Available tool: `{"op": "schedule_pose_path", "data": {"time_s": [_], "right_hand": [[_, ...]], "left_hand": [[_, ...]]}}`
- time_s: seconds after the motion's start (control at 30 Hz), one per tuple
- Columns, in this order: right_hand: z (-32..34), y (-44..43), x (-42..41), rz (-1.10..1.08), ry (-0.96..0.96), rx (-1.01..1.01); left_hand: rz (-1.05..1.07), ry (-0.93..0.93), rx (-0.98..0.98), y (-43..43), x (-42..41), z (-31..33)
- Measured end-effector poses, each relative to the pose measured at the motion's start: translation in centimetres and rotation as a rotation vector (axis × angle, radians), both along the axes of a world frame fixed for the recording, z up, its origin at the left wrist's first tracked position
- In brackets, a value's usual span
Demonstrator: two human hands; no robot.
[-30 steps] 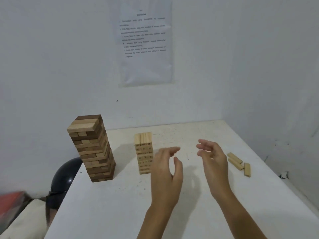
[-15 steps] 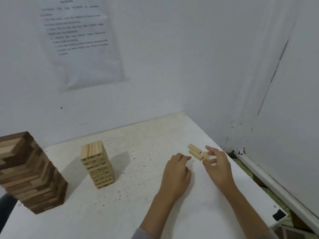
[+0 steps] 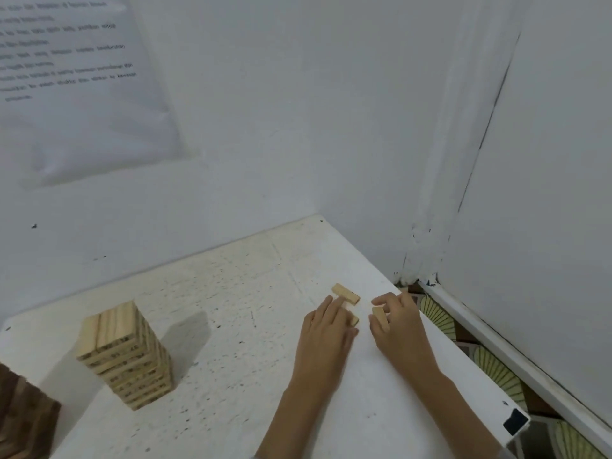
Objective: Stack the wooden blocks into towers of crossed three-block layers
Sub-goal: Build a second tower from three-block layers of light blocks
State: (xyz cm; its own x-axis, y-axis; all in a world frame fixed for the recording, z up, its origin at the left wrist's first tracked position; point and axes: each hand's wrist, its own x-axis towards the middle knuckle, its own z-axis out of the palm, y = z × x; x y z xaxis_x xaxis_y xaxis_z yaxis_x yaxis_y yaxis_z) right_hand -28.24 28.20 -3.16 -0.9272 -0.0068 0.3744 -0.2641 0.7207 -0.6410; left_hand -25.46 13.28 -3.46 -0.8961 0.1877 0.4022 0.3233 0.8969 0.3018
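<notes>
A small pale block tower (image 3: 127,356) stands on the white table (image 3: 231,376) at the left. Part of a taller dark-and-light tower (image 3: 23,415) shows at the bottom left corner. Near the table's right edge lie loose pale blocks. One block (image 3: 346,293) lies flat beyond my left fingertips. My left hand (image 3: 328,329) rests palm down, its fingers on a second block (image 3: 354,321) that is mostly hidden. My right hand (image 3: 397,323) pinches a third block (image 3: 379,318) between thumb and fingers.
Walls close the table in at the back and right. A printed sheet (image 3: 73,84) hangs on the back wall. A patterned floor (image 3: 490,369) shows in the gap past the table's right edge (image 3: 470,369).
The view has swung right, so the towers slid left. Both hands went from hovering mid-table to the loose blocks; the left fingers now cover one and the right hand has taken hold of another.
</notes>
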Motion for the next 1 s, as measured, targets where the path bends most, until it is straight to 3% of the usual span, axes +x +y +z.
{"op": "schedule_pose_path", "data": {"time_s": [0.1, 0.27, 0.33, 0.47, 0.67, 0.83, 1.0], "right_hand": [[0.3, -0.1, 0.0, -0.018, -0.040, -0.003], [1.6, -0.5, 0.1, 0.007, -0.125, -0.284], [1.7, -0.5, -0.2, 0.005, -0.166, -0.266], [1.6, -1.2, -0.9, 0.014, -0.258, -0.115], [1.9, -2.6, -1.6, -0.080, -0.234, 0.041], [2.5, -3.7, -0.1, 0.078, -0.223, -0.224], [4.3, -5.0, 3.2, 0.188, -0.314, -0.428]], "left_hand": [[-0.006, -0.019, 0.086, 0.2, 0.0, -0.4], [0.053, 0.088, 0.118, 0.4, 0.4, -0.3], [0.082, 0.073, 0.129, 0.3, 0.7, 0.1], [0.195, -0.144, 0.405, 0.2, 1.3, 1.4], [0.228, -0.095, 0.621, 0.1, 2.4, 1.5], [0.262, -0.088, 0.953, -0.7, 4.2, 2.6], [0.360, -0.034, 0.972, -2.9, 5.6, 3.0]]}}
